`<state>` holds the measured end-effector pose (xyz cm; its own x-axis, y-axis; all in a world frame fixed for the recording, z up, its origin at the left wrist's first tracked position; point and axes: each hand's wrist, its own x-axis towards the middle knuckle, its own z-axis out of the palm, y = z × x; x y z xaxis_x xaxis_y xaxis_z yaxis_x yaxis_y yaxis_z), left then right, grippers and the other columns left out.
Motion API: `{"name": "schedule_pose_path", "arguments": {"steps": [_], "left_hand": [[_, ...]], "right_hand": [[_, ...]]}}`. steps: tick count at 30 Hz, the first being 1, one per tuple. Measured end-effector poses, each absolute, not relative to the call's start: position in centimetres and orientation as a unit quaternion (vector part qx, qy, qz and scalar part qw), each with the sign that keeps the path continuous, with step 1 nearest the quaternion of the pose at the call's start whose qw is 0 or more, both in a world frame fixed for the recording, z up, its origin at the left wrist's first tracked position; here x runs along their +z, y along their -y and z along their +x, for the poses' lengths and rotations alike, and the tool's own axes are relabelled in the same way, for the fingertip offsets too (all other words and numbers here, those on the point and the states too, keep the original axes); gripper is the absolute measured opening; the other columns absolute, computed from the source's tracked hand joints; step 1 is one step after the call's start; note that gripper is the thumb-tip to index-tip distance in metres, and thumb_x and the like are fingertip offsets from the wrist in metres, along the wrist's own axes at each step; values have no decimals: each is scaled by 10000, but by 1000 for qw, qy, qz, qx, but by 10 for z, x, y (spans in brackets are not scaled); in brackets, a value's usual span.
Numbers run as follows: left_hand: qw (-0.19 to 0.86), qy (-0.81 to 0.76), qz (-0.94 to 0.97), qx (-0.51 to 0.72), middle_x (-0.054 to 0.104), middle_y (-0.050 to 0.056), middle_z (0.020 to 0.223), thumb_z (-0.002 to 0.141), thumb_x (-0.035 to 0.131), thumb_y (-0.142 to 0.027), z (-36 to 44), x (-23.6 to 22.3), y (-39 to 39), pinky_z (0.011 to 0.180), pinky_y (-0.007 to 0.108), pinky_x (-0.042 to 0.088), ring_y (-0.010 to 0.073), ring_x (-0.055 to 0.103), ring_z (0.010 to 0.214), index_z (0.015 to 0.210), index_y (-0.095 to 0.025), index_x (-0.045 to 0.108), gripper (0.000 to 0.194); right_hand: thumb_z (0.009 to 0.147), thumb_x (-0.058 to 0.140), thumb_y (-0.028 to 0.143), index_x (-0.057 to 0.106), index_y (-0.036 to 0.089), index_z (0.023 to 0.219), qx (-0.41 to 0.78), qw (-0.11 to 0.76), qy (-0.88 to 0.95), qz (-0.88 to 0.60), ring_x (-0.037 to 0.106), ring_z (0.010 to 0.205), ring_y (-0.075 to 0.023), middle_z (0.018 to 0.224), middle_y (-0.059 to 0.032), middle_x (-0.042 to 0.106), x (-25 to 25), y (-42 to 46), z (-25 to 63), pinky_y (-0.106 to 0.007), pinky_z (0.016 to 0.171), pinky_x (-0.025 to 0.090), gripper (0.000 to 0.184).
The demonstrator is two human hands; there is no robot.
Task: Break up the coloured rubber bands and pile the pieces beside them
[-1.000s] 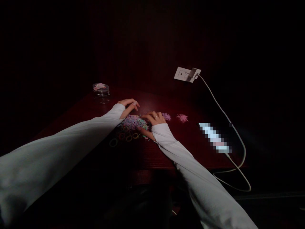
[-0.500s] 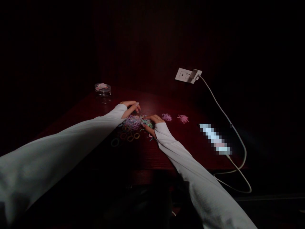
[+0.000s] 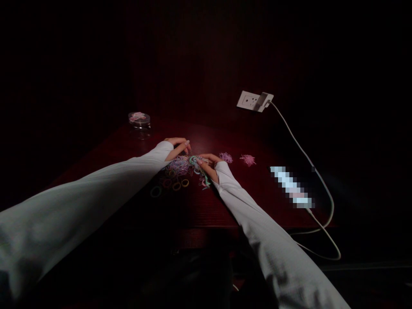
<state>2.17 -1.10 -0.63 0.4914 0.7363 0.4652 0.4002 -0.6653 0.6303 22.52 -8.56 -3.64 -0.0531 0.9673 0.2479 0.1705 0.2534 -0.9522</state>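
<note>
A loose heap of small pastel rubber bands (image 3: 177,168) lies on the dark red wooden table (image 3: 206,206), with darker hair ties (image 3: 170,184) in a row below it. My right hand (image 3: 207,165) holds a tangled clump of green and pastel bands (image 3: 200,169) between its fingers and thumb. My left hand (image 3: 177,147) is curled just above the heap, its fingertips close to that clump. I cannot tell whether its fingers hold a band. White sleeves cover both forearms.
A small purple band pile (image 3: 225,157) and a pink one (image 3: 247,160) lie to the right. A clear round box (image 3: 139,120) holding pink bands stands at the back left. A white cable (image 3: 317,189) runs from a wall socket (image 3: 254,101) to a pixelated object (image 3: 291,187).
My right hand has drawn back from the heap, and the clump of green bands now shows between my fingers. My left hand has shifted slightly right, closer to my right hand.
</note>
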Motion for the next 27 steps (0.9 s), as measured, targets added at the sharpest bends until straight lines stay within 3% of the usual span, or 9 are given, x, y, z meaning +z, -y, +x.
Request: {"name": "schedule_pose_path", "arguments": {"steps": [7,15,19,23,27], "left_hand": [[223,-345,834,369,773,26,836,1024,381,-520,23,-4,18,864,283,514,196,709,851,869,-207,731,495],[208,-328,851,354,765,29,825,1027,403,-470,22,-3,19,862,296,501,205,697,869,890,-202,742,454],[164,-229,902,326,760,65,984,1001,490,-416,21,-3,18,901,332,480,205,660,899,1002,-186,768,361],[142,-120,937,294,757,33,1177,988,565,-433,21,-4,23,982,362,414,217,609,1051,1087,-285,788,285],[131,-126,950,252,793,1,1100,1021,536,-436,19,-4,25,967,366,359,211,582,1030,949,-294,805,312]], "right_hand": [[832,707,610,742,232,1014,371,489,645,-456,725,896,-196,989,-58,789,-34,86,230,-348,845,581,421],[912,607,542,748,234,1032,284,525,656,-462,687,903,-195,1016,-58,763,-38,82,232,-347,848,553,360],[931,585,535,756,242,1022,206,509,683,-481,660,930,-197,1048,-57,750,-31,88,242,-348,888,522,352],[941,516,655,764,217,861,217,503,657,-518,626,759,-190,817,-45,716,-21,96,249,-324,728,493,509],[924,461,765,740,200,681,295,476,635,-532,488,523,-143,515,1,524,-16,102,246,-297,550,378,676]]}}
